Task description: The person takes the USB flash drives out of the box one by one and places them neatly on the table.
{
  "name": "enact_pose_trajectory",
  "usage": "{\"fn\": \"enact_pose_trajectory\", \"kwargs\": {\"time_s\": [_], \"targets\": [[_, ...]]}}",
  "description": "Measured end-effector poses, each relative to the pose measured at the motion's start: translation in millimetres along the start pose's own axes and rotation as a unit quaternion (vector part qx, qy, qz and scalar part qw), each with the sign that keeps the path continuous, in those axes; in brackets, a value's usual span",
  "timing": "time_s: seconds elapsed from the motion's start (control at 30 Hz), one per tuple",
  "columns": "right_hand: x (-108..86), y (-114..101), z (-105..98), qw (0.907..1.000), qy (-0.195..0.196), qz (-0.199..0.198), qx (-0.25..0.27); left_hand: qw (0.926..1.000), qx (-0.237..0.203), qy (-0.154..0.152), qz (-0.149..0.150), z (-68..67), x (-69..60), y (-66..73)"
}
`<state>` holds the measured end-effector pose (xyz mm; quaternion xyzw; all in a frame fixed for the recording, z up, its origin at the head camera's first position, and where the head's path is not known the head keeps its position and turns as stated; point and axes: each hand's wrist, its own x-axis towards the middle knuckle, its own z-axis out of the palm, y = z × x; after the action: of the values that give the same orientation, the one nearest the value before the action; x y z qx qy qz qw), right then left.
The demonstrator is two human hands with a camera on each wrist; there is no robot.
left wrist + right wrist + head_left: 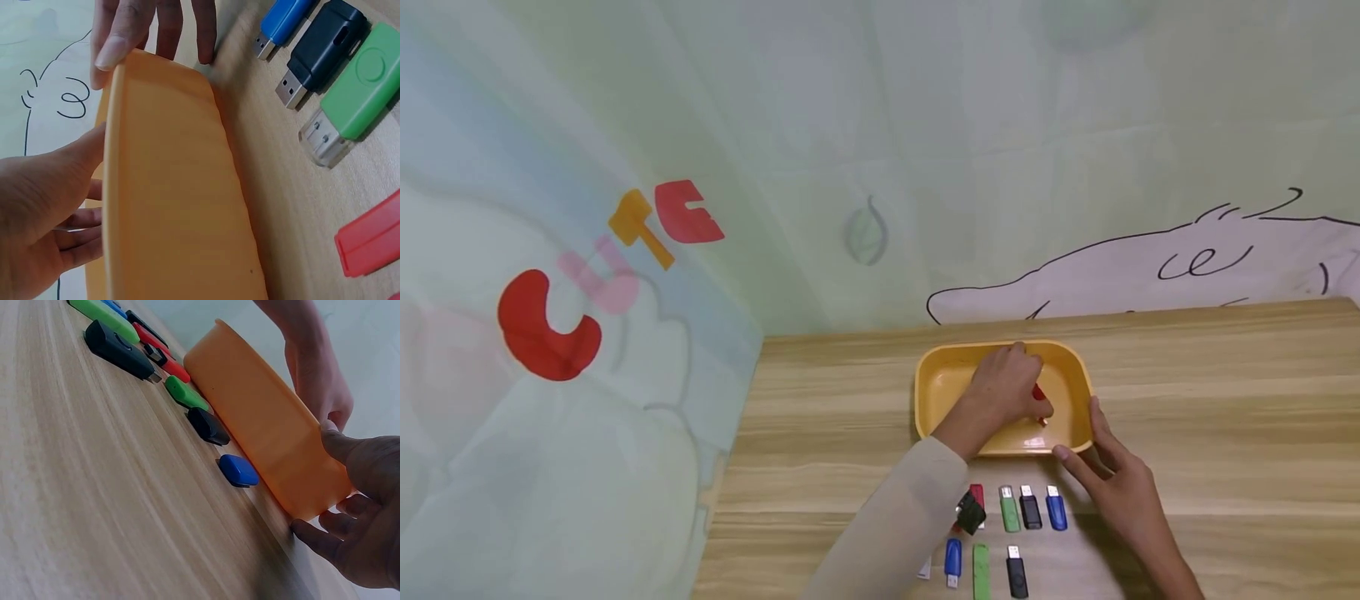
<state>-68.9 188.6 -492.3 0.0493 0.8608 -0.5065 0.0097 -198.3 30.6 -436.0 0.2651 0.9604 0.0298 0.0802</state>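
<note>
A yellow plastic tub (928,392) stands on the wooden table. My left hand (1003,387) reaches inside it, its fingers curled on a small red USB stick (1038,392) that they mostly cover. In the left wrist view the tub wall hides what those fingertips hold. My right hand (369,512) grips the tub's near right corner, thumb on the rim and fingers against the end wall. Just in front of the tub lie a blue USB stick (1056,508), a black one (1030,508) and a green one (1009,510), connectors facing the tub.
Nearer the front edge of view lie another blue USB stick (953,560), a long green one (981,571) and a black one (1017,575). A red stick (977,493) is partly hidden by the left sleeve (895,525). A printed cloth (820,183) hangs behind the table.
</note>
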Motion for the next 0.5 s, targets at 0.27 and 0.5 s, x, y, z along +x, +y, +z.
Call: {"fn": "enact_pose_trajectory", "kwargs": {"time_s": [0.27,0.5], "targets": [[0.9,0,-1,1.0000,-0.005,-0.001,0.003,0.9998,-0.016,0.002,0.009,-5.9,-6.4,1.3],[0.4,1,-1,0.9998,-0.005,-0.002,0.018,0.9993,-0.029,0.002,0.024,-10.8,-13.4,1.4]]}}
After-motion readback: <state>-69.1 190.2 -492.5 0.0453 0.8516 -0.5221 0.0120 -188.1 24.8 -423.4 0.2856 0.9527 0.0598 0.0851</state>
